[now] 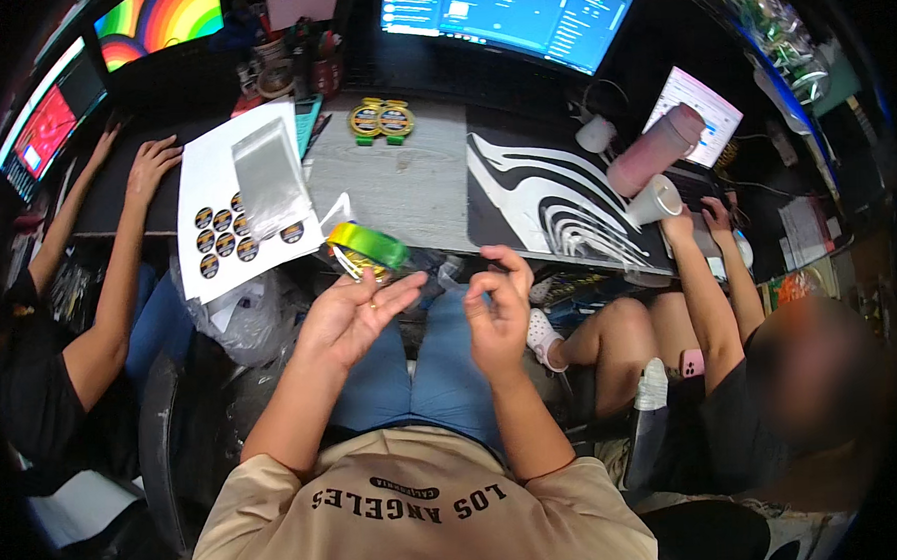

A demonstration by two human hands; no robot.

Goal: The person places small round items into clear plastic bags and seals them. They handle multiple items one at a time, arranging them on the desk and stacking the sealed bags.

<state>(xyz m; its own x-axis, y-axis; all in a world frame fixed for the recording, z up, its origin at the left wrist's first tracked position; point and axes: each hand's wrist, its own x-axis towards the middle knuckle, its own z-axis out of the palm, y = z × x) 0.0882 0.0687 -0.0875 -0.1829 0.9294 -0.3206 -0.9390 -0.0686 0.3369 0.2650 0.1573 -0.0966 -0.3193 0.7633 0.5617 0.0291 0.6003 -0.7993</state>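
My left hand is turned palm up in front of the table edge, its thumb against a gold-coloured medal. A shiny green-and-yellow ribbon is bunched over that medal and partly covers it. To the right, my right hand is raised above my lap, thumb and forefinger curled together. Whether something thin is between those fingertips, I cannot tell. Two gold medals with round dark faces and green ribbon lie side by side on the grey wood-look table.
A white sheet carries several round black stickers and clear plastic sleeves. Right of centre lies a black-and-white mat. A white cup and pink bottle stand near a laptop. People sit on both sides.
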